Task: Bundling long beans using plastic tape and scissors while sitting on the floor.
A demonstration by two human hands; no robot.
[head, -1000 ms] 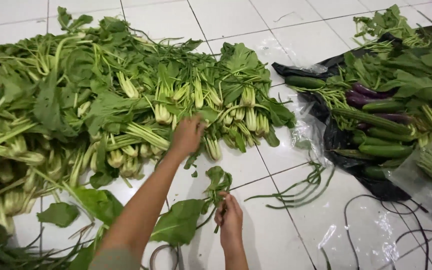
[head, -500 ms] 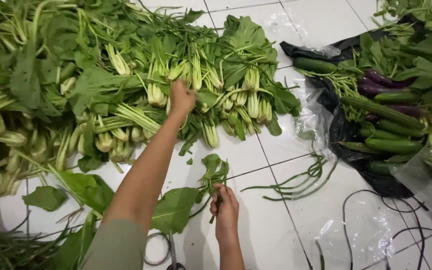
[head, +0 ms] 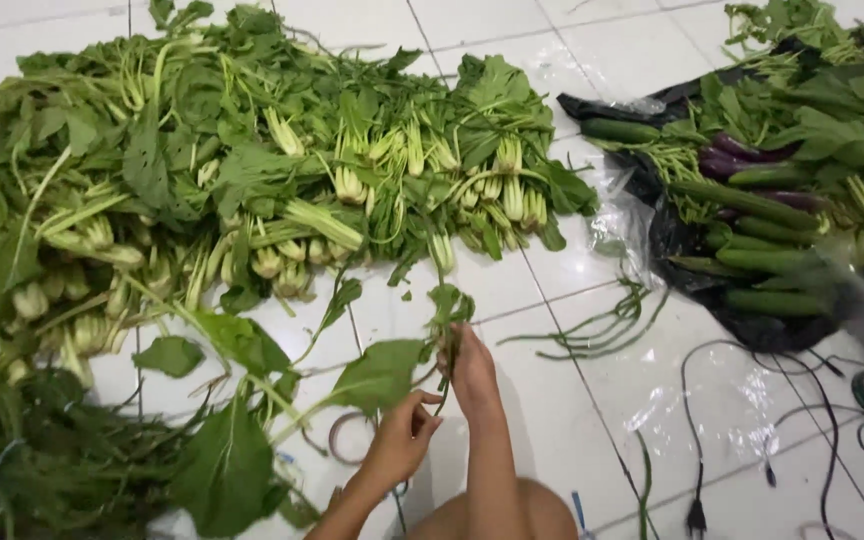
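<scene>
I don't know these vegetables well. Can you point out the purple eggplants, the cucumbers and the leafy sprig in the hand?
purple eggplants (head: 742, 152), head view, middle of one fruit.
cucumbers (head: 764, 300), head view, middle of the nearest one.
leafy sprig (head: 449, 300), head view, its top leaves above the right hand (head: 472, 370).

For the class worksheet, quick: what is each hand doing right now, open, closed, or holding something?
Left hand: fingers curled around the lower end of a thin green stem.
Right hand: closed on a small leafy sprig, held upright above the tiled floor.

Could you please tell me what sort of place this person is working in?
Probably a home or small vendor's floor used for sorting produce: white floor tiles, a heap of leafy greens, and cucumbers and eggplants on a black plastic bag.
</scene>
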